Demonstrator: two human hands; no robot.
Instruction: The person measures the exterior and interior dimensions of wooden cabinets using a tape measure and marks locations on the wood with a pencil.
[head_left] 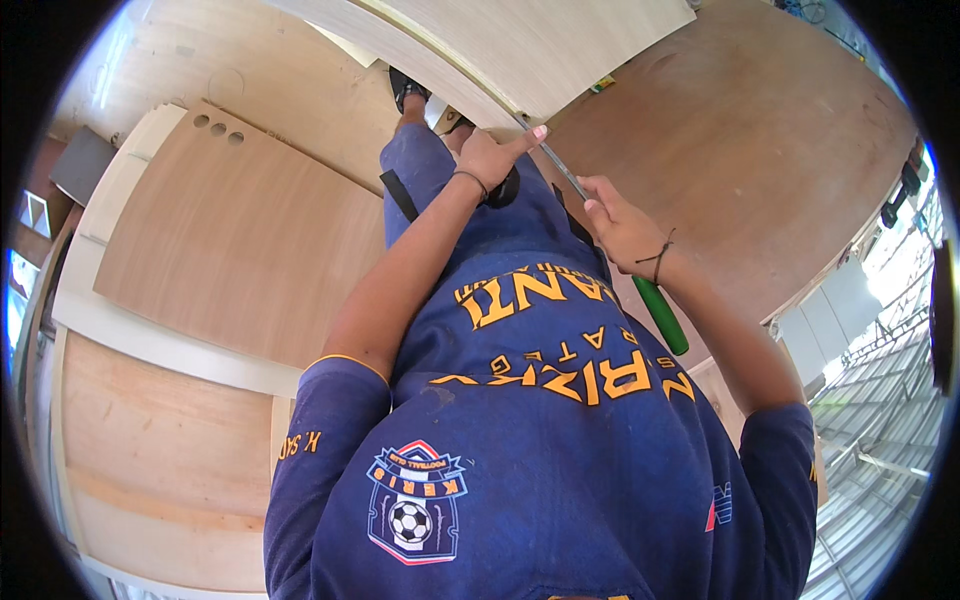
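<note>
"What lies around you?"

"Board, mostly. Between twelve and one o'clock there's a pale panel (600,40), straight-edged, with faint grain. At two, a smooth brown sheet (760,160) with darker blotches. Toward ten, a light-brown panel (240,240) with three round holes (218,130) in a row near one corner."

"And what are you holding?"

"A grey metal bar (561,166) at one o'clock, narrow and straight. Toward three, a rounded green handle (662,318) sticks out below my right hand (628,230), which hides any join."

"Your fingers?"

"The right ones are closed on the bar, pinching it. My left hand (488,158), at twelve, stretches one digit toward the bar's far end; the others are largely hidden, so I can't tell how they're set."
</note>
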